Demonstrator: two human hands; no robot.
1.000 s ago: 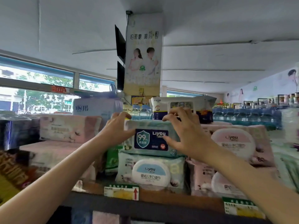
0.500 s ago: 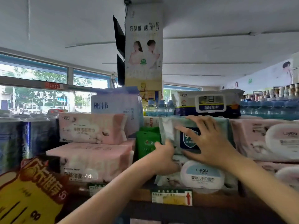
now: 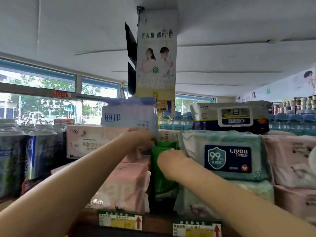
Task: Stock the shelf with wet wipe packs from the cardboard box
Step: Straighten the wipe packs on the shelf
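Cans (image 3: 15, 159): stacked at 9 o'clock of my hands, well apart from them. Not at risk.
Pink packs (image 3: 123, 185): two tiers, at 7 o'clock of my left hand. The upper one sits under my left wrist; a downward lean could tip it off the front edge.
Blue pack (image 3: 131, 117): rests on the pink stack at 12 o'clock of my left hand, touching or just beside the knuckles. Judgement: lifting that hand sharply could dislodge it.
Left hand (image 3: 138, 139): reaches into the gap at the top of the green pack. Fingertips hidden; I cannot tell whether they pinch or only press.
Green pack (image 3: 162, 168): upright, wedged between pink packs and wipe packs. Soft film; forcing it could crumple it.
Right hand (image 3: 171, 163): fingers curled over the green pack's front face, gripping it.
Wipe pack (image 3: 227, 154): task item, on the shelf at 3 o'clock of my right hand, lying on another pack. My forearm passes just below; a sideways pull could drag it forward.
Shelf (image 3: 153, 221): front edge at 6 o'clock.
Cardboard box: not in view.
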